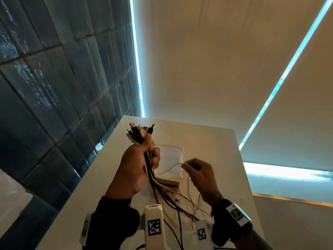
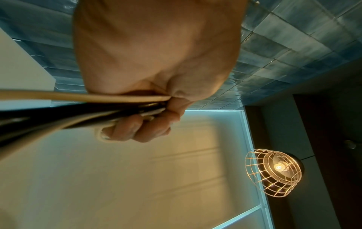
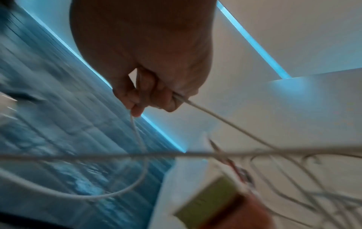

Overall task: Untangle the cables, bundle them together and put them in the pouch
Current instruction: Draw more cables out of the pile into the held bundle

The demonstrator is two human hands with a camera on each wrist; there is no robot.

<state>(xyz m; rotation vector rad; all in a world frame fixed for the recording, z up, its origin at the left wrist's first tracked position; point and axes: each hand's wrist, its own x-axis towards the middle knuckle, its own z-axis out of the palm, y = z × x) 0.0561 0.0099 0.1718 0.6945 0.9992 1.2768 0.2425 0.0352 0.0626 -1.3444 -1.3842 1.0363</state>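
Untangling step: one thin cord to free.
Your left hand (image 1: 137, 159) grips the cables (image 1: 139, 131); right hand (image 1: 198, 173) pinches a thin cord (image 1: 173, 166). Next, draw it clear, gently.

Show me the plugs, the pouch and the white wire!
plugs (image 1: 139, 130), head view, the cluster of connector ends
pouch (image 1: 171, 159), head view, its white face
white wire (image 3: 215, 116), right wrist view, the taut stretch

Right hand (image 3: 149, 65) fills the top centre, fingers (image 3: 137, 99) curled, pinching a thin white cable (image 3: 215, 116) that runs down-right twd a blurred tangle of cables (image 3: 293, 178) on the white worktop (image 3: 313, 100). Another strand loops down-left from the fingers over blue tiled wall (image 3: 49, 124). Bottom centre: blurred white pouch (image 3: 195, 182) w/ green edge, partly on the worktop.
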